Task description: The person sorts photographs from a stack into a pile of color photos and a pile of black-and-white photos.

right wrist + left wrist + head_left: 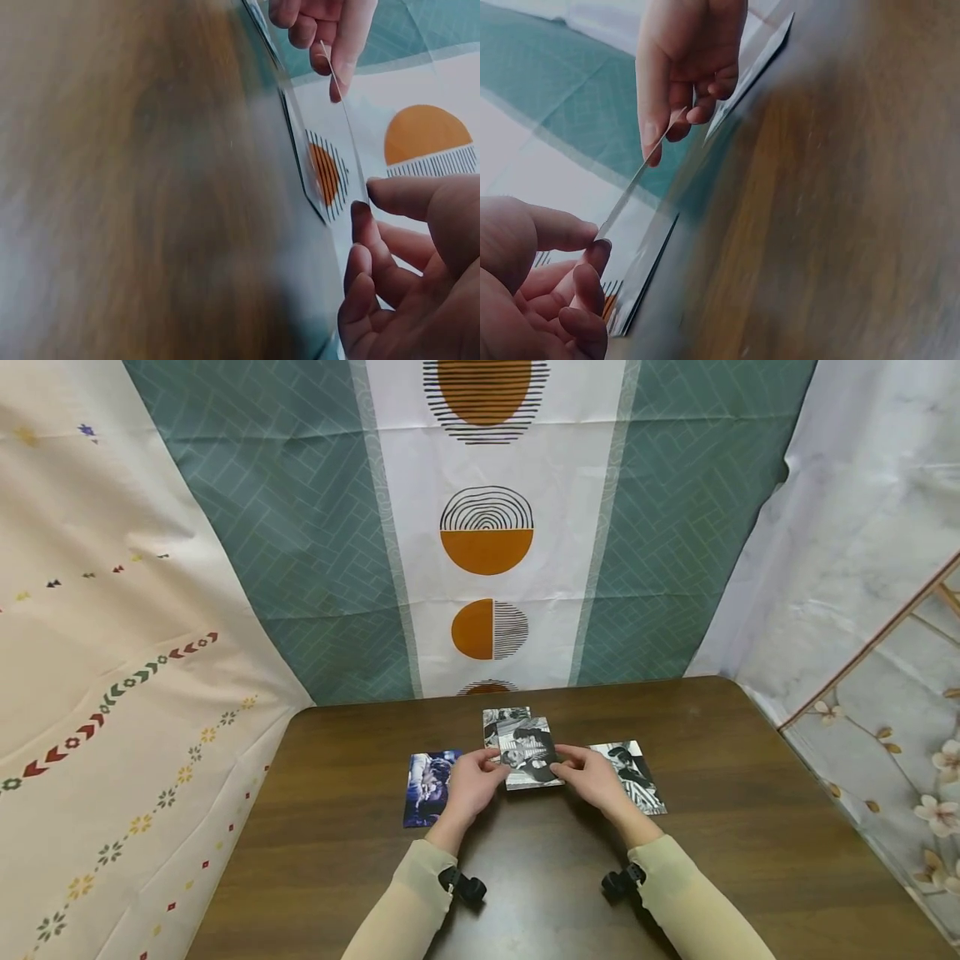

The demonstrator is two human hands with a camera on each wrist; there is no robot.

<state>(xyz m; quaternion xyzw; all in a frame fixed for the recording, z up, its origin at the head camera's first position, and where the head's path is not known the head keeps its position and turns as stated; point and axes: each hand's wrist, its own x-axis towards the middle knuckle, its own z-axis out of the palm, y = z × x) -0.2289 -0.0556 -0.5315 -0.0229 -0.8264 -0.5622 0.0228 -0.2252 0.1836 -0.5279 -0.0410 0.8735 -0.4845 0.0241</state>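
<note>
A black-and-white photo card (529, 750) is held above the table between both hands. My left hand (474, 783) pinches its left edge between thumb and fingers, and my right hand (592, 777) pinches the right edge. Seen edge-on in the left wrist view, the card (630, 189) is a thin sheet raised off the tabletop. Partly hidden behind it lies another black-and-white card (495, 718). A blue-purple picture card (426, 789) rests beside my left hand, and one more black-and-white card (633, 772) lies beside the right, partly covered by it.
The brown wooden table (337, 860) has rounded far corners. Behind it hangs a green and white curtain (487, 560) with orange circles. Patterned cloths border the left and right sides. Each wrist carries a small black camera (467, 888).
</note>
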